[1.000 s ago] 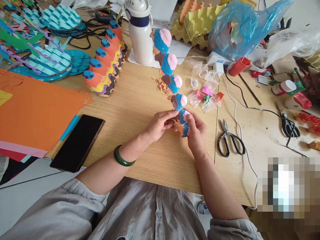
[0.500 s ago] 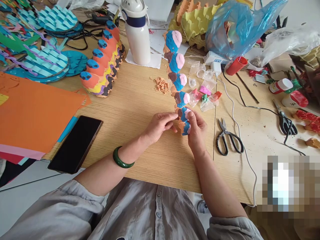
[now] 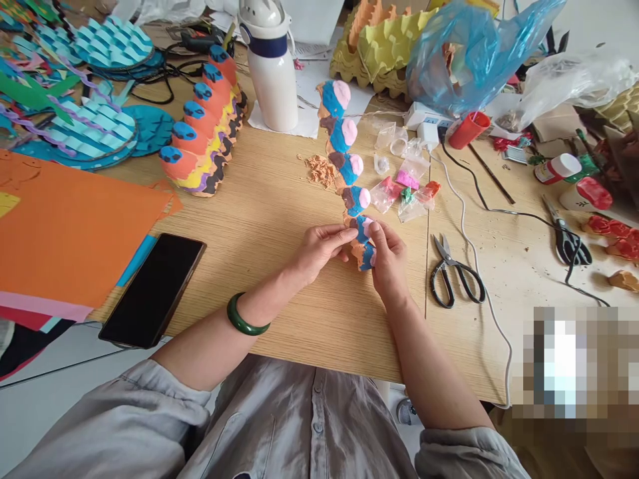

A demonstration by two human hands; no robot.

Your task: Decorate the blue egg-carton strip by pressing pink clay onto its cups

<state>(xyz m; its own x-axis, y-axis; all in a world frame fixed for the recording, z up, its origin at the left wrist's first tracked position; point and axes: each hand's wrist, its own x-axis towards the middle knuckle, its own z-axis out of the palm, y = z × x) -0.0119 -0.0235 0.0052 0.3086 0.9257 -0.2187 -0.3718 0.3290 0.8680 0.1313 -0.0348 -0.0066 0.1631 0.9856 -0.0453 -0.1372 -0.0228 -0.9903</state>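
Observation:
A long egg-carton strip (image 3: 343, 136) with several bumps painted blue, brown and pink lies on the wooden table (image 3: 279, 199), running away from me. My left hand (image 3: 319, 247) pinches its near end from the left, fingers closed on it. My right hand (image 3: 389, 259) grips the same near end from the right, thumb pressed on the nearest pink bump. A green bangle (image 3: 244, 318) circles my left wrist.
A black phone (image 3: 154, 290) and orange paper sheets (image 3: 74, 226) lie at left. An orange-and-yellow carton strip (image 3: 204, 126) and a white bottle (image 3: 272, 66) stand behind. Scissors (image 3: 452, 273), small bags of clay (image 3: 407, 189), a white cable (image 3: 466, 226) and a blue plastic bag (image 3: 474, 53) sit at right.
The strip's far end swung right, then back left, while both hands stayed closed on its near end. My right thumb shifted a little over the nearest bump.

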